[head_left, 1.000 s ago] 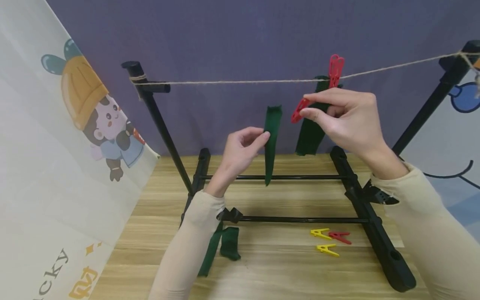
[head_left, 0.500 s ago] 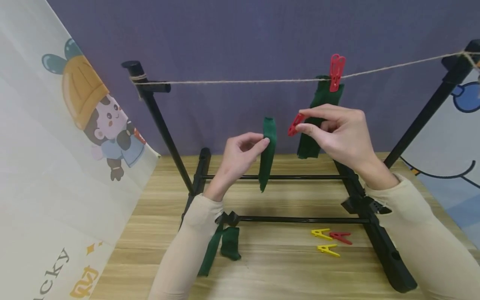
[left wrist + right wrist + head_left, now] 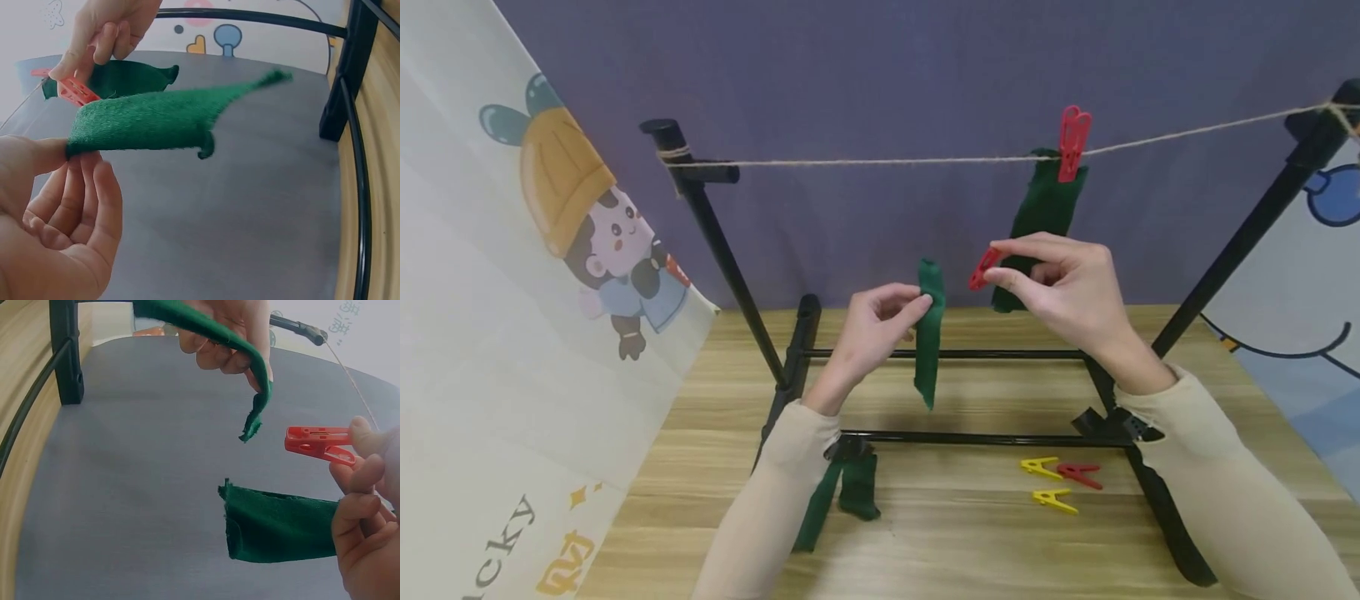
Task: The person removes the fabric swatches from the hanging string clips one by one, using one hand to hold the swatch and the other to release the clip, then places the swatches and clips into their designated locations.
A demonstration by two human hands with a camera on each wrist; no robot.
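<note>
My left hand [image 3: 876, 337] pinches a green cloth strip [image 3: 929, 346] near its upper end, between thumb and fingers. The strip hangs below the string [image 3: 865, 162], apart from it. Opposite, my right hand [image 3: 1067, 287] pinches a red clothespin [image 3: 982, 268] by its handle end. In the right wrist view that clothespin [image 3: 312, 440] has its nose toward the strip without touching it. Behind the right hand, a wider green cloth [image 3: 1048, 200] hangs from the string under another red clothespin [image 3: 1073, 143]. The right fingers hide part of this cloth.
A black rack stands on the wooden table [image 3: 955, 533]; its left post [image 3: 722, 242] and right post [image 3: 1232, 258] carry the string. Two yellow clothespins [image 3: 1054, 500] and a red one [image 3: 1079, 475] lie at front right. More green cloth [image 3: 859, 487] lies by the left forearm.
Both hands have sunk lower and slightly to the left, the strip and the red clothespin with them. The hanging cloth shows more of its upper part. Both grips stay the same.
</note>
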